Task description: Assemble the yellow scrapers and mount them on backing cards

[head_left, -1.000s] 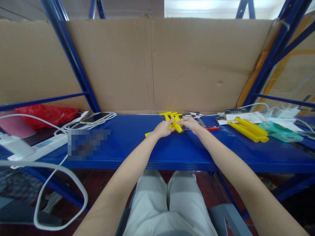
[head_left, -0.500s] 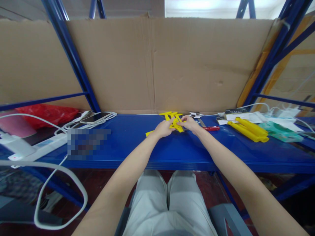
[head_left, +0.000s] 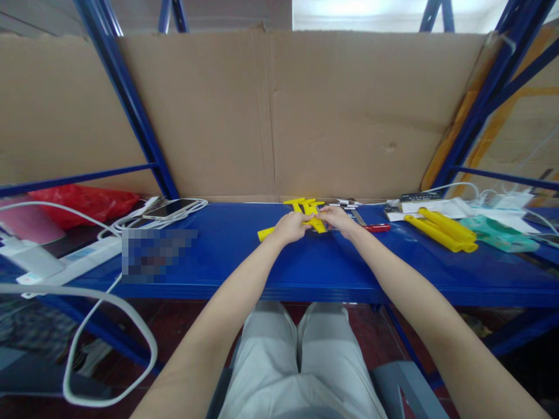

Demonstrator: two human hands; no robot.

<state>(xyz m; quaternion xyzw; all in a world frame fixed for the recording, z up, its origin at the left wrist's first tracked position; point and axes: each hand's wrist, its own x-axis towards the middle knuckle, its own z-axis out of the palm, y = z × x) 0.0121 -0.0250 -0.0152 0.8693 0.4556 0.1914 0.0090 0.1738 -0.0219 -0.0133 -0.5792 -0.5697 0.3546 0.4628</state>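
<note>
My left hand (head_left: 292, 228) and my right hand (head_left: 337, 219) meet over the middle of the blue table. Both are closed around a small yellow plastic piece (head_left: 312, 221) between their fingertips; its shape is mostly hidden. Just behind them lie several yellow T-shaped plastic tools (head_left: 296, 202), partly covered by my fingers. Part of another yellow piece (head_left: 265, 234) shows beside my left wrist. To the right of my right hand lies a red-handled tool (head_left: 378, 228), next to a flat grey and black strip (head_left: 358, 217).
Yellow tubular pieces (head_left: 443, 231), a green plastic packet (head_left: 498, 234) and small boxes (head_left: 421, 201) lie to the right. A white power strip (head_left: 82, 262), coiled cables and a red bag (head_left: 82, 203) occupy the left. Cardboard (head_left: 349, 116) walls off the back.
The yellow piece between my hands has turned, and less of it shows. My fingers have drawn closer around it; both arms stay nearly where they were.
</note>
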